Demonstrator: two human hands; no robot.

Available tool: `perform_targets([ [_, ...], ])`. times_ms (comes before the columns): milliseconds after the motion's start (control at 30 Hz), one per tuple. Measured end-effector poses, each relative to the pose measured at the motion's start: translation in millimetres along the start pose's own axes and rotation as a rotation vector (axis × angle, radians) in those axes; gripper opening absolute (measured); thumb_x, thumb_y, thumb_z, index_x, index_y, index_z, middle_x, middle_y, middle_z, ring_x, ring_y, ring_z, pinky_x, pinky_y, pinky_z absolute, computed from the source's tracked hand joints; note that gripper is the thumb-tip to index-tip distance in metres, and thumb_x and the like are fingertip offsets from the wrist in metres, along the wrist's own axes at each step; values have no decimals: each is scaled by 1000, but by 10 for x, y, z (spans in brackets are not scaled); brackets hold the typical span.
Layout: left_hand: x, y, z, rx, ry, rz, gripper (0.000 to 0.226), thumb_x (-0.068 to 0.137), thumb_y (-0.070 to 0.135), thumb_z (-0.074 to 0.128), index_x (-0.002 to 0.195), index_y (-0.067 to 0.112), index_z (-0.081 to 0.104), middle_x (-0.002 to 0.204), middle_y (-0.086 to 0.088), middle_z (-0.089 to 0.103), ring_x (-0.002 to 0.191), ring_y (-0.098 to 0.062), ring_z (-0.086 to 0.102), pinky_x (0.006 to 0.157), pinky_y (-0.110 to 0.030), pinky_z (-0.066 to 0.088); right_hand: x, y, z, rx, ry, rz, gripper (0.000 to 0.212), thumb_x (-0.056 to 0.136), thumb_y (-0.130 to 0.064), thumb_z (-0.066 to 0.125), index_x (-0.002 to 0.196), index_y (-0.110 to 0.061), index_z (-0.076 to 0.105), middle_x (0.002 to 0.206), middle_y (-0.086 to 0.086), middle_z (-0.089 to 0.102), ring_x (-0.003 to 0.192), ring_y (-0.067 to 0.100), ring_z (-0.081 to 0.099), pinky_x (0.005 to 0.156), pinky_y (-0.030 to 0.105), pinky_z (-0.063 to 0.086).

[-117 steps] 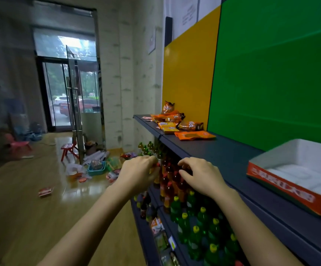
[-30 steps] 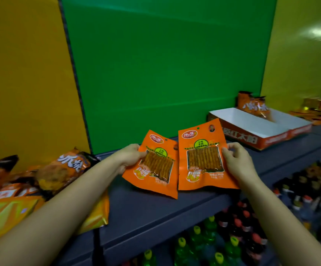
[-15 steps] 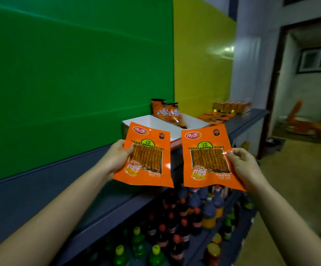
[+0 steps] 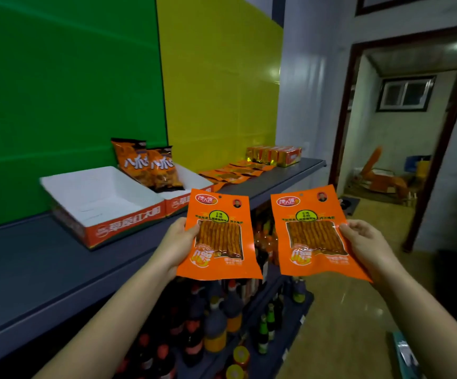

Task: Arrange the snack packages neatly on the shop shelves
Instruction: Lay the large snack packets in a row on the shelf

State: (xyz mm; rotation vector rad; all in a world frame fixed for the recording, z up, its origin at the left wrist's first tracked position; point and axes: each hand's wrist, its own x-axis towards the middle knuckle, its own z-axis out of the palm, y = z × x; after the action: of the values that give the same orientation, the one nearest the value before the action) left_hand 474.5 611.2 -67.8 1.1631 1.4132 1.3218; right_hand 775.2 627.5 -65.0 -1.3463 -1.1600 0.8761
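Left hand [image 4: 176, 243] gripping one orange snack pack [image 4: 219, 236] by its left edge, fingers closed on it. Right hand [image 4: 364, 242] gripping another orange pack [image 4: 315, 233] by its right edge. Both held upright, side by side, apart, in front of the grey shelf [image 4: 30, 269]. White box [image 4: 98, 198] on shelf behind.

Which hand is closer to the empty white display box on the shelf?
Left. The left hand is just right of the empty display box; the right hand is farther right, out over the aisle.
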Motion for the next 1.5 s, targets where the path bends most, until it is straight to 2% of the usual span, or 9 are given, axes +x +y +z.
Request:
perform_targets([
  [167, 524, -9, 508, -26, -20, 13, 21, 97, 30, 46, 107, 15, 56, 93, -11, 72, 66, -19, 70, 57, -30, 55, 650, 156, -210, 9, -31, 19, 17, 98, -21, 46, 83, -17, 53, 75, 8, 62, 45, 12, 60, 44, 24, 47],
  [433, 1628, 62, 1027, -34, 19, 72, 19, 97, 27, 44, 107, 19, 58, 92, -9, 71, 66, -17, 70, 57, -28, 54, 2046, 244, -87, 3, -125, -2, 15, 98, -21, 45, 92, -12, 55, 77, 12, 63, 38, 6, 60, 38, 18, 48],
  [567, 2126, 152, 1149, -50, 102, 115, 15, 98, 22, 42, 96, 24, 57, 85, -4, 69, 65, -14, 67, 51, -24, 53, 2751, 167, 130, -34, -162, -63, 21, 98, -24, 45, 106, -8, 55, 78, 11, 64, 53, 17, 62, 49, 26, 47],
  [767, 2639, 125, 1236, -48, 256, 95, 15, 98, 21, 42, 103, 19, 56, 104, -15, 68, 88, -29, 67, 78, -43, 55, 3580, 247, 611, 48, -312, -36, 14, 98, -25, 45, 98, -15, 54, 80, 9, 65, 51, 14, 64, 56, 29, 47],
  [833, 2735, 107, 1231, -37, 302, 94, 10, 96, 21, 47, 101, 21, 55, 104, -12, 68, 90, -27, 67, 80, -42, 55, 3815, 267, 792, 79, -377, -13, 13, 98, -25, 45, 99, -16, 54, 81, 11, 66, 57, 17, 64, 57, 30, 48],
  [1000, 2842, 34, 1212, 70, 406, 66, 28, 86, 15, 63, 112, 19, 53, 107, -8, 68, 93, -26, 68, 84, -47, 54, 4335, 306, 1258, 83, -525, -80, 15, 98, -21, 46, 104, -12, 56, 80, 8, 66, 60, 16, 64, 55, 28, 46],
  [1100, 2885, 9, 1236, 99, 519, 24, 22, 86, 15, 63, 103, 24, 53, 104, -6, 68, 90, -24, 68, 82, -44, 54, 4585, 333, 1541, 84, -660, -115, 15, 97, -20, 47, 103, -11, 57, 81, 9, 68, 56, 14, 66, 56, 29, 49],
  [1267, 2933, -2, 1310, 235, 718, -50, 19, 85, 19, 64, 97, 26, 50, 104, -5, 66, 92, -21, 66, 85, -42, 53, 4883, 365, 1909, 41, -829, -169, 17, 97, -21, 47, 107, -9, 56, 94, 17, 68, 72, 24, 66, 60, 31, 51],
  [1500, 2997, 19, 1456, 591, 902, -163, 38, 86, 26, 63, 118, 12, 46, 117, -8, 61, 103, -24, 60, 87, -36, 48, 5051, 505, 2168, 11, -954, -183, 18, 97, -20, 48, 109, -9, 56, 97, 17, 68, 76, 26, 66, 61, 32, 52],
])
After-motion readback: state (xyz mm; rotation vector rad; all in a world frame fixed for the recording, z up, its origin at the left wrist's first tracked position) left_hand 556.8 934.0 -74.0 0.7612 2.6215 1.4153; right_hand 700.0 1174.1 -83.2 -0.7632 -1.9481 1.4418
